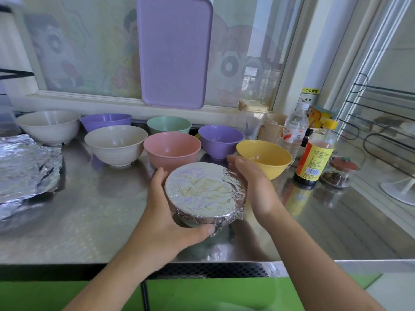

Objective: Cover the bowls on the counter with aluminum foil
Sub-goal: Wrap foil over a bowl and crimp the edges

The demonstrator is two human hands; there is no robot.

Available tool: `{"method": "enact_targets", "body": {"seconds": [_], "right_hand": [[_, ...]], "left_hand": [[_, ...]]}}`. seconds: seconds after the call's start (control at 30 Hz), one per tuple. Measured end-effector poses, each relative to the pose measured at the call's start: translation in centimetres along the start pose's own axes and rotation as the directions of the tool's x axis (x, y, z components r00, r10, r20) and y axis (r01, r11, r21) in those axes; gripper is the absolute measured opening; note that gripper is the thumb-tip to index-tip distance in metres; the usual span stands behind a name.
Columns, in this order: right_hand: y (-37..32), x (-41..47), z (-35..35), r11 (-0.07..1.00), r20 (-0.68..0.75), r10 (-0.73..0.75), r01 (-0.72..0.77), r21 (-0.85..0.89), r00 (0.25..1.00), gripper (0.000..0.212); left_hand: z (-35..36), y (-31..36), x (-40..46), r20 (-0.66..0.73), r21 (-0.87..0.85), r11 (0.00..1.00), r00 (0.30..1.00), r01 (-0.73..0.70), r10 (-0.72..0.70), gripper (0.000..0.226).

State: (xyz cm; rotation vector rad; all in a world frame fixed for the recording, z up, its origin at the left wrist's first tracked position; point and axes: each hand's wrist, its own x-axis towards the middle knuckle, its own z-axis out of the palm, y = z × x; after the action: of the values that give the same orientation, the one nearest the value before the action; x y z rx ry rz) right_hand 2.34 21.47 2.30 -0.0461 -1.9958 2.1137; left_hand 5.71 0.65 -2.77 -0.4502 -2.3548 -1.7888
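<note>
- The left hand (161, 212) is nearest: its thumb curls round the near edge of the foil-covered bowl (204, 194) and its fingers wrap the left side, so it grips the bowl.
- The right hand (251, 182) lies flat against the bowl's right side, fingers straight and together, pressing the crumpled foil edge without closing round it.
- The covered bowl stands on the steel counter (101, 221) near its front edge, the foil stretched smooth across the top and bunched round the rim.
- Just beyond it stand uncovered bowls: a pink bowl (172, 149) right behind, a yellow bowl (265, 157) to the right by the right fingertips, a purple bowl (221, 140) between those two and farther back.
- Farther left sit a cream bowl (115, 144), a second purple bowl (105, 121), a green bowl (169, 124) and a white bowl (48, 125).
- Loose aluminium foil (24, 167) lies crumpled at the counter's left end.
- On the right stand a sauce bottle (316, 153) and a water bottle (293, 131).
- A lilac tray (174, 50) leans on the window behind.
</note>
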Motion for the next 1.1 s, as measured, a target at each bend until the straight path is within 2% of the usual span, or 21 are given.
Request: {"method": "enact_targets", "body": {"seconds": [0.1, 0.27, 0.37, 0.57, 0.67, 0.8, 0.87, 1.0, 1.1], "right_hand": [[0.5, 0.6, 0.6, 0.991, 0.100, 0.107, -0.114, 0.064, 0.989, 0.028], [0.6, -0.6, 1.4, 0.953, 0.067, 0.162, -0.173, 0.248, 0.985, 0.029], [1.0, -0.9, 1.3, 0.955, 0.015, 0.148, -0.147, 0.257, 0.989, 0.026], [0.9, 0.3, 0.5, 0.994, -0.001, 0.074, -0.073, 0.087, 0.997, 0.025], [0.2, 0.9, 0.5, 0.986, 0.057, 0.082, -0.089, 0.140, 0.995, 0.038], [0.3, 0.3, 0.8, 0.947, 0.160, 0.170, -0.206, 0.246, 0.972, 0.029], [0.7, 0.1, 1.1, 0.949, 0.145, 0.161, -0.193, 0.250, 0.976, 0.030], [1.5, -0.3, 1.6, 0.945, 0.049, 0.158, -0.165, 0.283, 0.986, 0.032], [1.7, -0.5, 1.8, 0.938, 0.015, 0.156, -0.153, 0.310, 0.988, 0.031]], "left_hand": [[1.8, 0.1, -0.9, -0.081, -0.006, 0.999, 0.996, -0.040, 0.040, 0.159], [3.2, -0.1, -0.3, -0.151, -0.033, 0.996, 0.985, -0.087, 0.082, 0.159], [2.9, -0.4, 0.2, -0.151, -0.038, 0.995, 0.985, -0.089, 0.082, 0.158], [1.1, -0.7, 0.7, -0.054, -0.019, 1.000, 0.998, -0.017, 0.016, 0.163], [0.8, -0.4, 0.4, -0.052, -0.009, 1.000, 0.999, -0.009, 0.009, 0.157], [1.7, -0.2, -0.3, -0.079, -0.020, 1.000, 0.997, 0.019, -0.021, 0.145], [2.1, -0.4, 0.0, -0.078, -0.032, 0.999, 0.997, -0.009, 0.006, 0.152], [2.3, -0.8, 0.6, -0.116, -0.035, 0.998, 0.992, -0.047, 0.043, 0.146], [1.9, -0.6, 0.7, -0.111, -0.040, 0.998, 0.993, -0.051, 0.046, 0.151]]}}
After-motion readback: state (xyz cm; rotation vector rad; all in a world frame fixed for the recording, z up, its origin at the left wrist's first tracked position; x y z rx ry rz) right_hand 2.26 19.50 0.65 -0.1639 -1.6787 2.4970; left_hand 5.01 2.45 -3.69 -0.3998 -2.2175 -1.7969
